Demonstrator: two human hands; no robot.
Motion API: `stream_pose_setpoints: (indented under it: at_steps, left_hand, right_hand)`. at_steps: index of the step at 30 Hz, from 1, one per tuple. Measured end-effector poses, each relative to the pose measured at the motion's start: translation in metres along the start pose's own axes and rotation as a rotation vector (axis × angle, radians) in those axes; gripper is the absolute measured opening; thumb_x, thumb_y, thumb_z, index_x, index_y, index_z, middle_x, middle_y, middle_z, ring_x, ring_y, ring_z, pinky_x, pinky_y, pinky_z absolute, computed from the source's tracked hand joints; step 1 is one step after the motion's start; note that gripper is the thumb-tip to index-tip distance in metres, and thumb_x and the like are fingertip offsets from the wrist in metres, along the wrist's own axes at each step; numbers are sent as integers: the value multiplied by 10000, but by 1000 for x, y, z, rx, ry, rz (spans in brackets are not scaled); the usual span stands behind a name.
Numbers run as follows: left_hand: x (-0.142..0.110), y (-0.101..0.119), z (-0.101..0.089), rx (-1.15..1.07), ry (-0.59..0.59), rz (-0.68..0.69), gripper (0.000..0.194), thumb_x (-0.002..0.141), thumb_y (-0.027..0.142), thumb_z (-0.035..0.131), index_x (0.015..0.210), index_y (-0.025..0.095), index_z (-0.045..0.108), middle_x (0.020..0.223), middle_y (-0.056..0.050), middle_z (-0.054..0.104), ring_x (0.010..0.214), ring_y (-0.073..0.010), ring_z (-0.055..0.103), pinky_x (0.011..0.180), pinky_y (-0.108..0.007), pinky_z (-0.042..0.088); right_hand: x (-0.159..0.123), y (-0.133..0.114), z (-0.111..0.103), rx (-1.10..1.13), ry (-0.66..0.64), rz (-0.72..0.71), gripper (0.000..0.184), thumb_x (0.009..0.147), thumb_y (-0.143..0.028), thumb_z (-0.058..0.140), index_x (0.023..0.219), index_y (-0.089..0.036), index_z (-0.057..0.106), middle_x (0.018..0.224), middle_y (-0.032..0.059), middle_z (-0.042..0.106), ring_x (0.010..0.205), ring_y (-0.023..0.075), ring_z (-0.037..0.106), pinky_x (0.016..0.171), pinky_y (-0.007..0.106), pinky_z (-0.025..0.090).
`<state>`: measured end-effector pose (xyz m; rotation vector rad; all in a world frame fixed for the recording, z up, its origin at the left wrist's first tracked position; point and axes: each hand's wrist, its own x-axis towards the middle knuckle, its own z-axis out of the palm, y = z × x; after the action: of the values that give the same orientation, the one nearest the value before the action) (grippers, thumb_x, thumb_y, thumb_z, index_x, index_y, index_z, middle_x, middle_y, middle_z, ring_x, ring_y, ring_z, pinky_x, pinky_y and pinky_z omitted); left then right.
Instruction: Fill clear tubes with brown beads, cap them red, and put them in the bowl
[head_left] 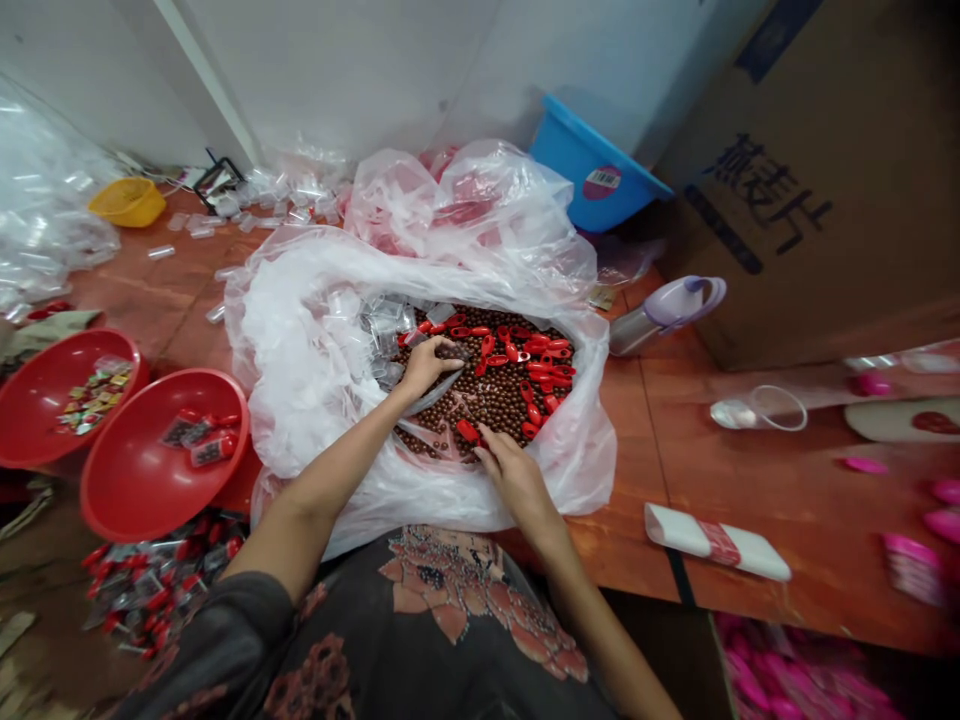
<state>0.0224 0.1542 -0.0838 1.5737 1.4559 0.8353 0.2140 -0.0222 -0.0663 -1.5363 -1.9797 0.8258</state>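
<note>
A large white plastic bag lies with its mouth spread wide, full of small brown balls. Over the balls, my left hand is closed around a small clear container that looks filled with brown balls. My right hand pinches a red cap near the bag's front edge. Several loose red caps rest on the balls to the right and back. Clear containers are heaped inside the bag at the left, beside my left hand.
Two red bowls stand left; the nearer bowl holds several filled containers. Capped containers are piled below it. Behind the bag are a blue basin and a cardboard box. A lidded jug and a white packet lie right.
</note>
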Motion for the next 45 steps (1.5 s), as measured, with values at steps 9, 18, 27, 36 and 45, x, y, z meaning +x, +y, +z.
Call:
stream_pose_setpoints:
  at_steps: [9, 18, 27, 36, 45]
  left_hand:
    - [-22, 25, -22, -542, -73, -264, 425, 548, 253, 868, 874, 134, 624, 794, -10, 686, 695, -130, 641, 662, -263, 512]
    - [-82, 63, -47, -672, -153, -183, 496, 621, 313, 868, 1062, 131, 733, 1062, -96, 742, 878, -174, 681, 845, -341, 544]
    - [-107, 69, -52, -694, -208, -178, 496, 621, 259, 864, 1092, 161, 744, 1136, -89, 735, 963, -187, 686, 954, -342, 511]
    - [-131, 62, -52, -778, -271, -281, 492, 658, 251, 841, 1133, 192, 726, 1062, -79, 737, 799, -169, 696, 728, -326, 595]
    - [-144, 54, -46, -757, -287, -307, 465, 638, 249, 836, 1083, 148, 745, 1036, -80, 740, 844, -160, 688, 831, -326, 555]
  right_hand:
    - [11, 1, 1, 409, 178, 158, 419, 923, -395, 554, 1309, -241, 597, 1208, 101, 649, 1105, 231, 630, 998, 440, 510]
    - [29, -28, -27, 1114, 180, 305, 393, 769, -408, 745, 1082, -284, 543, 1063, 1, 669, 867, 170, 712, 741, 351, 626]
    - [35, -45, -28, 1149, 173, 258, 491, 768, -373, 734, 1203, -314, 514, 1060, -19, 675, 860, 145, 710, 706, 282, 615]
    - [37, -55, -30, 995, 268, 162, 241, 813, -329, 654, 1032, -243, 604, 945, -2, 689, 810, 130, 644, 770, 287, 547]
    - [33, -64, -26, 723, 229, -49, 181, 919, -329, 554, 1083, -252, 561, 1083, 39, 710, 1045, 191, 653, 987, 402, 490]
